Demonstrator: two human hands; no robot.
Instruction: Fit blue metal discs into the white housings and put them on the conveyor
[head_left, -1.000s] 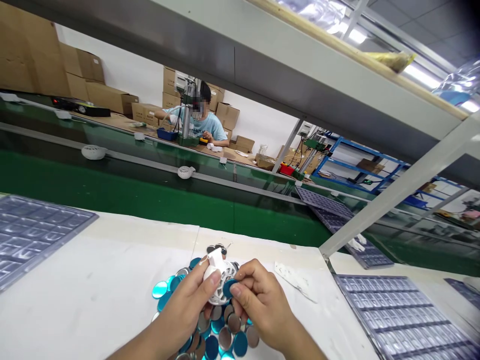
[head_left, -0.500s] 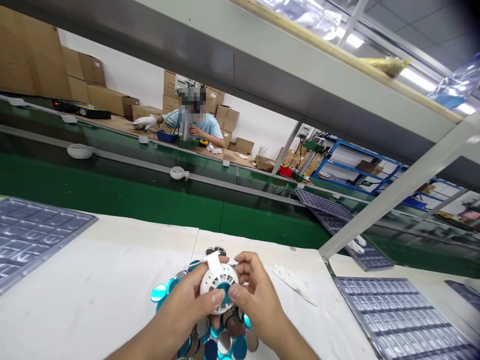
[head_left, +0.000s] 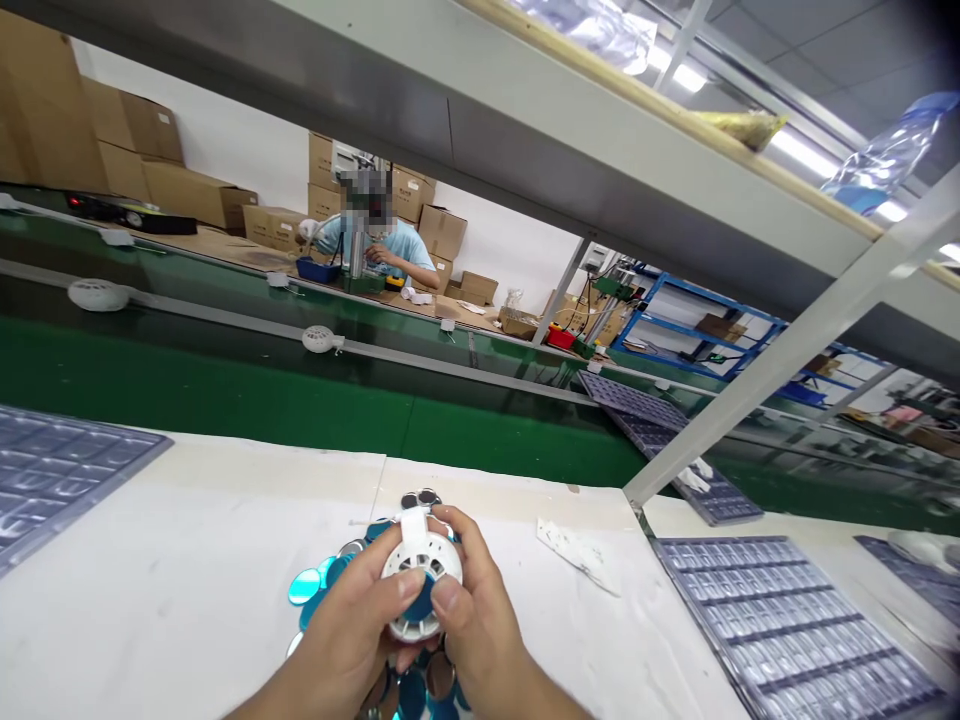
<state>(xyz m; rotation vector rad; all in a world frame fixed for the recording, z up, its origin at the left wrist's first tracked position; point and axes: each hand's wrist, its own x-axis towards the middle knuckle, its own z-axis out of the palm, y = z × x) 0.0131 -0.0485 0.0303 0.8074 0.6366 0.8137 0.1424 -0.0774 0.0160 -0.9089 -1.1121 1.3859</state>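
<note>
Both of my hands hold one round white plastic part (head_left: 417,568) with slots and a small tab on top. My left hand (head_left: 352,630) wraps its left side, thumb on its face. My right hand (head_left: 469,612) grips its right side, with the thumb pressing a blue round disc (head_left: 421,596) into the part's centre. Under my hands lies a heap of blue and silver round discs (head_left: 319,582) on the white table (head_left: 187,560).
Clear plastic trays lie at the left (head_left: 52,475) and right (head_left: 780,620). A green conveyor (head_left: 225,385) carries white round parts (head_left: 321,339). A slanted metal post (head_left: 750,385) rises at right. A torn white scrap (head_left: 576,545) lies nearby. Another person (head_left: 367,245) works across the line.
My right thumb has brought the blue disc onto the centre of the white part, and both hands closed tighter around it. The white parts on the conveyor drifted left.
</note>
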